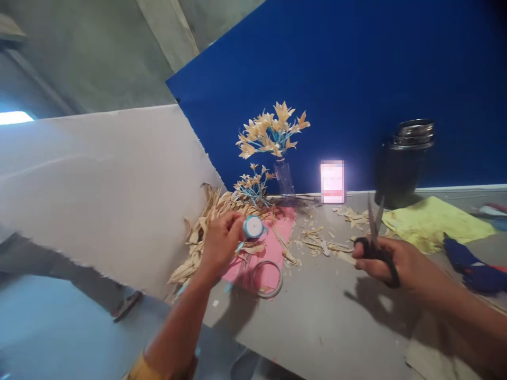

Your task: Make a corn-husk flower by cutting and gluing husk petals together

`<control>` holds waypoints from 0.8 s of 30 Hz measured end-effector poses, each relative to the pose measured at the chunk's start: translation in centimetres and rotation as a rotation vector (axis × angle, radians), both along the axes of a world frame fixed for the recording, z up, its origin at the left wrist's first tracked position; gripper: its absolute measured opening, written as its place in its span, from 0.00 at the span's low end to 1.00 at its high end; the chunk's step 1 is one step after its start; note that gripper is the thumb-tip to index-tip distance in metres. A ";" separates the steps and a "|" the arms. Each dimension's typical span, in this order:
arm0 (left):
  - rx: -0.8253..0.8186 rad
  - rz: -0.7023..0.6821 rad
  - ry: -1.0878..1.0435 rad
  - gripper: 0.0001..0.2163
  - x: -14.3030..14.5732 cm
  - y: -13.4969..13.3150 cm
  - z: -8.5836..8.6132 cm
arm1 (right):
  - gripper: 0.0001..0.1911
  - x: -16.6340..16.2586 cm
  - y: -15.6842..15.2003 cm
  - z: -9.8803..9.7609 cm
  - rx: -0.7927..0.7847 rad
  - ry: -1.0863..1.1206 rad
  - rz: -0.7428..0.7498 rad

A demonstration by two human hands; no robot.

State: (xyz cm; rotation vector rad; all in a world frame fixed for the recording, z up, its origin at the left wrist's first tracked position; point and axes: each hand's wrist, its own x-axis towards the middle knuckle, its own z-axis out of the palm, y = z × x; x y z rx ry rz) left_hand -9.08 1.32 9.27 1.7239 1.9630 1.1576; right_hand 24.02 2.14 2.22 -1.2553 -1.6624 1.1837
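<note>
Above the table (317, 316), left hand (219, 240) pinches tape roll (253, 227), right hand (396, 264) clasps scissors (374, 237).

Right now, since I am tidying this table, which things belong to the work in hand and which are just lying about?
In use: left hand on small light-blue tape roll; right hand holding black-handled steel scissors; pale dried husk strips; pink paper sheet.
Lying about: dark jar with metal lid; crumpled yellow sheet; dark blue cloth.
</note>
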 end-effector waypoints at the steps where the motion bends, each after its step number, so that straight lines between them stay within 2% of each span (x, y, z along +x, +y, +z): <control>1: -0.073 -0.128 -0.177 0.12 2.1 -0.6 -0.9 | 0.14 -0.2 -0.1 0.0 -0.019 0.039 0.009; 3: -0.272 -0.392 -0.473 0.13 6.8 -1.5 -3.0 | 0.16 -0.6 -0.3 0.0 -0.073 0.104 0.018; 5: -0.427 -0.562 -0.736 0.18 10.7 -1.7 -4.9 | 0.15 -1.0 -0.5 0.0 -0.078 0.131 0.023; 6: -0.474 -0.621 -0.828 0.18 12.1 -1.6 -5.6 | 0.14 -1.2 -0.6 0.0 -0.062 0.128 0.023; 8: -0.514 -0.648 -0.942 0.19 13.7 -0.9 -6.7 | 0.12 -1.3 -0.7 0.0 -0.023 0.102 0.024; 15: -0.521 -0.621 -1.063 0.18 13.3 0.7 -8.8 | 0.10 -1.4 -0.5 -0.3 -0.006 0.087 0.017; 17: -0.538 -0.630 -1.122 0.18 13.3 0.7 -9.1 | 0.12 -1.4 -0.5 -0.5 -0.041 0.131 0.040; 22: -0.725 -0.766 -1.381 0.16 13.5 0.6 -9.6 | 0.16 -1.5 -0.6 -0.6 -0.206 0.327 0.124; 24: -0.736 -0.786 -1.485 0.17 13.6 0.5 -9.6 | 0.16 -1.5 -0.6 -0.6 -0.237 0.363 0.127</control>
